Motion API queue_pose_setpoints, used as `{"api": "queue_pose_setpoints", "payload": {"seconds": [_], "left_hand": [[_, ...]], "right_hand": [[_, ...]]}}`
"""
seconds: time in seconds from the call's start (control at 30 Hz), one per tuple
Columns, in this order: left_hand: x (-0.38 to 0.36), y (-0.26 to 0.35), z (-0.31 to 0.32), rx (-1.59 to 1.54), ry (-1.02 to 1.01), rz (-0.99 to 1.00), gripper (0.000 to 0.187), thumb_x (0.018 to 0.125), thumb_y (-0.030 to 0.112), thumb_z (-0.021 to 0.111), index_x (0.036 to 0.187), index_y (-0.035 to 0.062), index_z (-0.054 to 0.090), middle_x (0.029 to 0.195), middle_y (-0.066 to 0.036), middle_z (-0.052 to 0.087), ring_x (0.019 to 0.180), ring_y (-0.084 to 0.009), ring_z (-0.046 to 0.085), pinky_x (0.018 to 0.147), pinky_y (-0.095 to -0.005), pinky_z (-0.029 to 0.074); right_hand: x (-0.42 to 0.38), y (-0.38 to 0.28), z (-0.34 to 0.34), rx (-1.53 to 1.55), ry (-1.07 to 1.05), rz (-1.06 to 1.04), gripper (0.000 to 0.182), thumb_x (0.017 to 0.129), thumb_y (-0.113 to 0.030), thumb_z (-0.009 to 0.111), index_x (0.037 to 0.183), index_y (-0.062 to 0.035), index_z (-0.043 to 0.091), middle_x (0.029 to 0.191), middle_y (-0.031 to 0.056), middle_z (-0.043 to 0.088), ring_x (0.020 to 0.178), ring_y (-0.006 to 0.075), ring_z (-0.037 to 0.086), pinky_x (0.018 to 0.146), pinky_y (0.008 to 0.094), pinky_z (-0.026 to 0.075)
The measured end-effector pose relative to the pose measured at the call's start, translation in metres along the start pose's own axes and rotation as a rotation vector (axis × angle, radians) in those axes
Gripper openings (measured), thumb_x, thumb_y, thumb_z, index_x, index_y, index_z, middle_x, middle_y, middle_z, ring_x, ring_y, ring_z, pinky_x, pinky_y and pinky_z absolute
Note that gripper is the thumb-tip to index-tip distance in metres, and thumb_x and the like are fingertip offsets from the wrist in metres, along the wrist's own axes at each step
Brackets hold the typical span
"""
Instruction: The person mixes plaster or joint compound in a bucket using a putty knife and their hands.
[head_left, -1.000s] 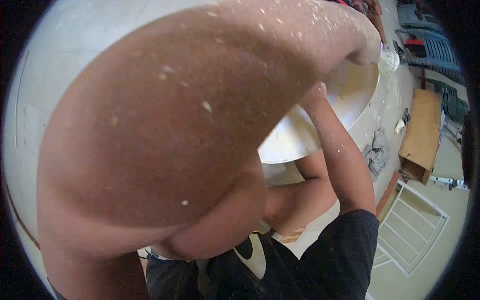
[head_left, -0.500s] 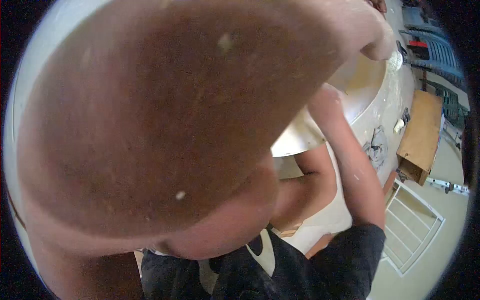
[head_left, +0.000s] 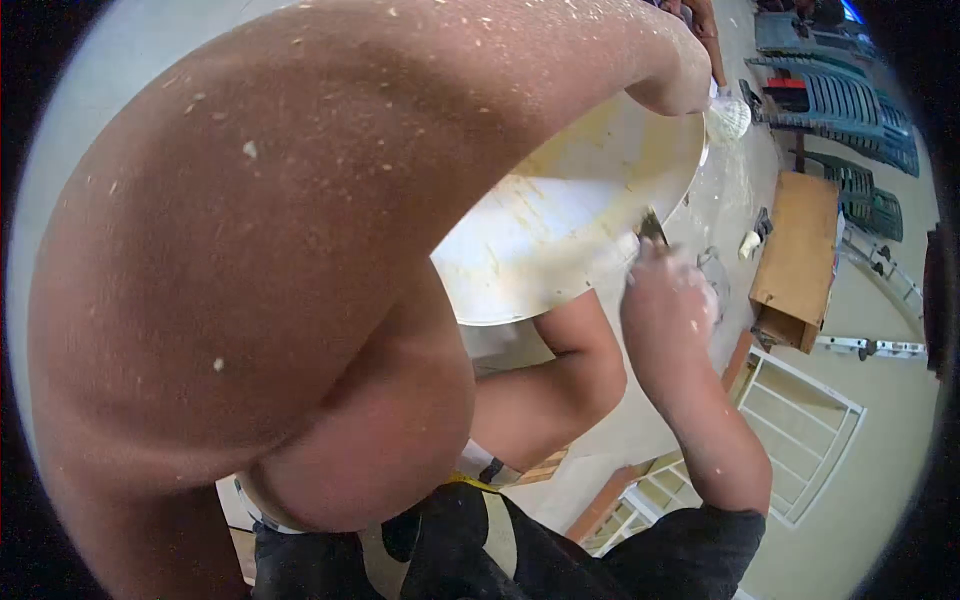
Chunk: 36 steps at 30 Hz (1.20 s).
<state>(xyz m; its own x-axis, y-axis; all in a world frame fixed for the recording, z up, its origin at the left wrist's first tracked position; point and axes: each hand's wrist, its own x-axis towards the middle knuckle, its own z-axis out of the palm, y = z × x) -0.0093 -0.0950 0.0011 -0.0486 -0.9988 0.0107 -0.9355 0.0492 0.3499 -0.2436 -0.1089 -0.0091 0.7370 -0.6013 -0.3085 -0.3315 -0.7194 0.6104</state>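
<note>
A large round white piece (head_left: pixel 540 225) with yellowish streaks and a raised rim lies before me, over my bent leg (head_left: pixel 560 385). My right hand (head_left: pixel 670 300), white with dust, is closed around a scraper (head_left: pixel 652 228). Its short dark blade sticks out from the fist near the white piece's right edge. My left arm crosses very close to the camera, dotted with pale flakes. At its end my left hand (head_left: pixel 685 80) is curled at the far rim of the white piece, its fingertips hidden.
Beyond the rim a white ruffled object (head_left: pixel 730 118) sits on the dusty floor. To the right are a wooden box (head_left: pixel 797 250), stacked green plastic chairs (head_left: pixel 850 105), a white metal frame (head_left: pixel 800 435) and a ladder (head_left: pixel 880 348). Part of another person (head_left: pixel 703 35) shows at the top.
My right hand has come back from under my left arm toward the near right edge, now showing the scraper. My left arm has shifted left in view, uncovering more of the white piece.
</note>
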Motion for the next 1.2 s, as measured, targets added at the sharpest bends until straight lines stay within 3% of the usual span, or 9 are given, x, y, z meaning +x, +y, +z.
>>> {"api": "queue_pose_setpoints", "payload": {"seconds": [0.17,0.23,0.53,0.63,0.73,0.87,0.93,1.03,1.2], "left_hand": [[0.007,0.001,0.013,0.126,0.032,0.000,0.029,0.086,0.016,0.054,0.105,0.0029,0.070,0.110,-0.017,0.068,0.101,-0.0309,0.065,0.088,-0.0379,0.051],[-0.007,-0.002,0.019,-0.066,0.318,-0.125,0.039,0.091,0.039,0.049,0.093,0.0063,0.071,0.090,-0.023,0.068,0.087,-0.0382,0.066,0.081,-0.0470,0.050],[0.007,-0.004,0.020,-0.089,0.273,-0.061,0.037,0.091,0.033,0.047,0.094,0.0041,0.070,0.089,-0.022,0.068,0.084,-0.0403,0.065,0.080,-0.0485,0.049],[0.002,-0.009,0.018,0.136,0.248,0.088,0.033,0.089,0.027,0.048,0.089,0.0017,0.069,0.083,-0.023,0.067,0.077,-0.0410,0.065,0.074,-0.0493,0.051],[0.000,-0.012,0.025,0.155,0.359,0.174,0.031,0.088,0.024,0.049,0.080,0.0018,0.069,0.081,-0.024,0.066,0.075,-0.0400,0.066,0.070,-0.0486,0.052],[-0.013,0.003,0.012,-0.193,0.265,-0.182,0.038,0.090,0.033,0.048,0.088,0.0027,0.071,0.087,-0.027,0.066,0.083,-0.0431,0.065,0.078,-0.0498,0.051],[-0.014,0.003,0.010,-0.240,0.220,-0.170,0.043,0.091,0.037,0.047,0.090,0.0017,0.071,0.090,-0.028,0.066,0.086,-0.0437,0.064,0.081,-0.0502,0.049],[-0.006,-0.004,0.016,-0.195,0.239,-0.093,0.045,0.091,0.038,0.048,0.087,-0.0001,0.071,0.089,-0.028,0.066,0.086,-0.0432,0.064,0.081,-0.0501,0.049],[-0.006,0.003,0.010,-0.260,0.228,-0.169,0.047,0.090,0.039,0.051,0.089,-0.0032,0.070,0.089,-0.029,0.065,0.086,-0.0432,0.064,0.081,-0.0505,0.049]], "right_hand": [[0.059,-0.029,0.040,-0.019,0.134,-0.173,0.021,0.092,-0.014,0.048,0.101,-0.0022,0.063,0.090,0.0186,0.061,0.077,0.0300,0.065,0.067,0.0395,0.054],[0.068,-0.030,0.057,0.022,0.141,-0.110,0.022,0.092,-0.014,0.048,0.103,-0.0024,0.063,0.090,0.0182,0.061,0.077,0.0299,0.065,0.068,0.0391,0.054],[0.008,-0.003,-0.009,-0.077,-0.036,0.012,0.025,0.093,-0.016,0.048,0.109,-0.0020,0.061,0.097,0.0169,0.060,0.086,0.0316,0.065,0.069,0.0427,0.055],[0.033,-0.015,0.017,0.397,0.154,-0.083,0.026,0.091,-0.020,0.052,0.107,-0.0021,0.061,0.097,0.0193,0.059,0.085,0.0310,0.065,0.067,0.0405,0.054],[0.086,-0.042,0.059,-0.023,0.238,-0.152,0.025,0.090,-0.022,0.054,0.098,-0.0017,0.066,0.096,0.0198,0.059,0.085,0.0319,0.064,0.069,0.0396,0.053],[0.094,-0.054,0.049,-0.138,0.126,-0.091,0.022,0.087,-0.022,0.059,0.092,-0.0064,0.074,0.093,0.0155,0.064,0.084,0.0271,0.064,0.065,0.0338,0.051],[0.067,-0.038,0.021,-0.117,-0.095,-0.377,0.017,0.083,-0.018,0.063,0.093,-0.0098,0.075,0.095,0.0093,0.069,0.088,0.0239,0.065,0.068,0.0354,0.050],[0.037,-0.030,-0.005,-0.226,-0.124,-0.303,0.014,0.080,-0.014,0.065,0.088,-0.0146,0.076,0.090,0.0038,0.072,0.083,0.0198,0.067,0.069,0.0360,0.049],[0.100,-0.053,0.057,-0.118,0.098,-0.361,0.014,0.081,-0.017,0.063,0.081,-0.0167,0.077,0.082,0.0025,0.073,0.078,0.0192,0.069,0.060,0.0328,0.049]]}}
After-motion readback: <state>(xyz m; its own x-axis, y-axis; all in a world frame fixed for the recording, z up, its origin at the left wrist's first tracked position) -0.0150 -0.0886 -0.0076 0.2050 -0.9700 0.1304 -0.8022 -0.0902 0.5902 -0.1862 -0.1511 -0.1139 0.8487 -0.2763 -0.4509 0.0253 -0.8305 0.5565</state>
